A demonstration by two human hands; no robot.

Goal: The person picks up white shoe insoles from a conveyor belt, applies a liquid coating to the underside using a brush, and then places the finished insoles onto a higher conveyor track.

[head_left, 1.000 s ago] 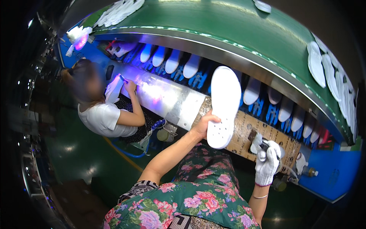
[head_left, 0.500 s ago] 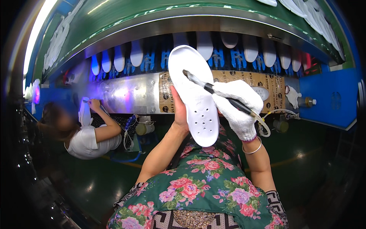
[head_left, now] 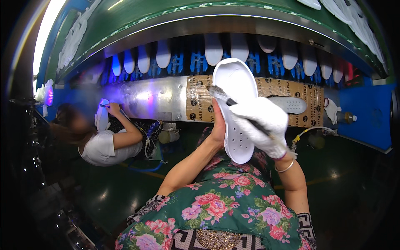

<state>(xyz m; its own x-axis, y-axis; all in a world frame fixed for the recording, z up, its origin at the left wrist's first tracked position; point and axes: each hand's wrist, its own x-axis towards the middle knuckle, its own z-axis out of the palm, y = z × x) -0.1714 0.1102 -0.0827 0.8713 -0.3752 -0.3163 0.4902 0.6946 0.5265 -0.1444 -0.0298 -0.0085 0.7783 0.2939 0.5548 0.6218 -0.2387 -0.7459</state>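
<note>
A white shoe sole [head_left: 236,79] with small holes in its near half is held up in front of me, tilted on its long axis. My bare left hand [head_left: 218,125] is closed around its left edge, with part of the fingers hidden behind it. In a white knit glove, my right hand [head_left: 264,123] is closed on a dark-handled brush [head_left: 217,91]. The bristles are at the sole's left rim, in its far half; whether they touch is unclear. Motion blurs the handle's rear end.
Beyond the sole lies a cardboard-covered ledge [head_left: 200,110] with another sole [head_left: 291,105] on it. White soles [head_left: 213,50] hang on blue holders under a metal edge. At left, a co-worker [head_left: 112,146] holds a white sole [head_left: 102,116]. A bottle [head_left: 349,118] stands far right.
The sole has shifted right and tilted, showing its left side wall. The brush has gone from the middle of its far half to the left rim. The surroundings have shifted right in view.
</note>
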